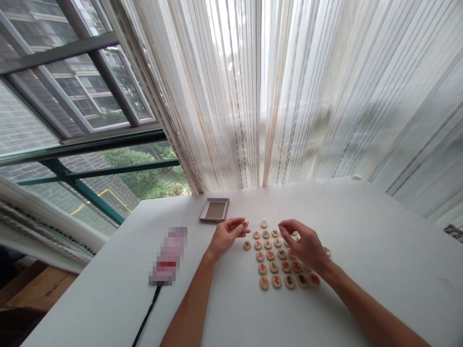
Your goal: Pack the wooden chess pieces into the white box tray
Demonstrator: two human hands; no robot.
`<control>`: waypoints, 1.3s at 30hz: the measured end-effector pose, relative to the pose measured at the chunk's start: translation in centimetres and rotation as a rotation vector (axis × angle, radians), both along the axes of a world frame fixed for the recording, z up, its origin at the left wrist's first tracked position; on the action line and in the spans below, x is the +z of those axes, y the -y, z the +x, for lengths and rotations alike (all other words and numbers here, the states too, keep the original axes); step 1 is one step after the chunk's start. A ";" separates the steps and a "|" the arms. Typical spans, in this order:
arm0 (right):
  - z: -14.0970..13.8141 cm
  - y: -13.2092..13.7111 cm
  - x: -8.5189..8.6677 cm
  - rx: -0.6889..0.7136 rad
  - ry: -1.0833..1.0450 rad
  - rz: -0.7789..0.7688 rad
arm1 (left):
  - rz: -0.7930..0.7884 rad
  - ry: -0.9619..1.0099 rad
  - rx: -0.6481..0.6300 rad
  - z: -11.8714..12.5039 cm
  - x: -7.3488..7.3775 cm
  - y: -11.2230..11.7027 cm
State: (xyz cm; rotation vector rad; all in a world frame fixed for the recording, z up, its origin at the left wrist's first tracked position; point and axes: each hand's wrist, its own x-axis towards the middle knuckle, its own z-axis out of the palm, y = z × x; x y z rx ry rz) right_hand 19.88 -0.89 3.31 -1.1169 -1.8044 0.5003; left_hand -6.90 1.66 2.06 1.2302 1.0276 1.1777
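My left hand (228,235) pinches a round wooden Chinese chess piece (245,224) with red marking, held above the table left of the others. My right hand (303,241) hovers over the right side of the laid-out pieces, thumb and forefinger bent towards each other; whether anything is between them I cannot make out. Below the hands, several chess pieces (270,256) with red or black characters lie in rows. One blank-looking piece (264,224) sits behind the rows, and a black-marked piece (247,245) lies to their left. The right hand covers some pieces.
An open shallow box (214,210) stands at the back of the white table (347,212). On the left lies a blurred-out pinkish object (168,258) with a black strap (147,313). Curtains (289,96) hang along the far edge, beside a window.
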 end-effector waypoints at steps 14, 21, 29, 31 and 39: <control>-1.1 1.0 0.2 0.285 0.027 0.000 | -0.003 -0.030 -0.378 4.3 1.2 3.3; -1.5 1.1 -0.1 0.284 -0.076 -0.125 | 0.008 -0.020 -0.247 4.4 0.9 3.0; -1.7 1.1 0.0 0.343 -0.208 -0.209 | 0.063 -0.014 -0.150 4.7 0.6 2.8; -1.7 1.2 0.2 0.345 -0.217 -0.217 | 0.065 -0.010 -0.154 4.6 0.5 2.8; -1.5 1.2 0.2 0.359 -0.220 -0.250 | 0.057 0.024 -0.189 4.6 0.5 3.0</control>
